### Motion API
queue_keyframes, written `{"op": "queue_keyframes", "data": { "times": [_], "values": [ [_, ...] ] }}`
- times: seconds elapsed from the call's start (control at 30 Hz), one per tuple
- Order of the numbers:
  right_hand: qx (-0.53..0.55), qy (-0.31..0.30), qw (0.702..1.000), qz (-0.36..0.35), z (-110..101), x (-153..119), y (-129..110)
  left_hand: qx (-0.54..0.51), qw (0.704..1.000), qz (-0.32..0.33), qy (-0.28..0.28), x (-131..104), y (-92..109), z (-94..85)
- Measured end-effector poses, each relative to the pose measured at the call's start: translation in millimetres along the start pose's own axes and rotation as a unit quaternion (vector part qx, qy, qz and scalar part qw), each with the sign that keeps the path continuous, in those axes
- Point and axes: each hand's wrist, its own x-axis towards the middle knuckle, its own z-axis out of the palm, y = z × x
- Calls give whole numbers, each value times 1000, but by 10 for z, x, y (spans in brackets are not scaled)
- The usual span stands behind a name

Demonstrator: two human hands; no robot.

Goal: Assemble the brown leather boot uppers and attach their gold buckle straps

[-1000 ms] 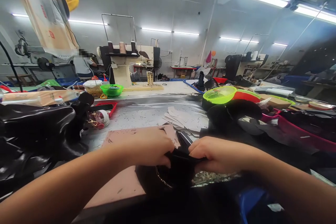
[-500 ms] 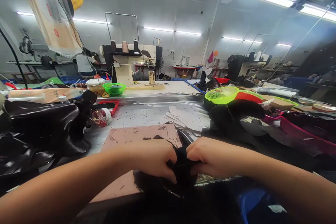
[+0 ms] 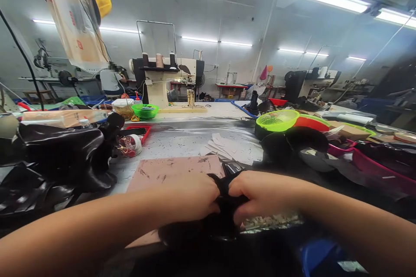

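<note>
Both of my hands grip one black piece of soft, leather-like material at the near edge of the table. My left hand is closed on its left part, thumb turned toward the middle. Close by, my right hand pinches its right part with curled fingers. The piece sags between and below the hands, and its lower part merges with the dark area beneath. Under my left hand lies a pinkish board with dark smears.
Glossy black leather pieces are heaped on the left. Pale paper-like pieces lie beyond the board. A sewing machine stands behind, with a green basket beside it. To the right are a yellow-green basket and a magenta bin.
The view has shifted slightly, so the background sits a little lower and farther right. The part of the black piece seen behind my left hand has dropped from sight. Both hands keep their hold.
</note>
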Motion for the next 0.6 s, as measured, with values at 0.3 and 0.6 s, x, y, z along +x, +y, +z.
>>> {"op": "queue_keyframes", "data": {
  "times": [0.3,0.6],
  "values": [
    [90,12,994,-61,55,-71,14,-91,992,-23,-80,-91,-160,0],
    [64,-9,996,-62,18,-48,-35,-245,965,34,-86,-121,-83,22]
  ]
}}
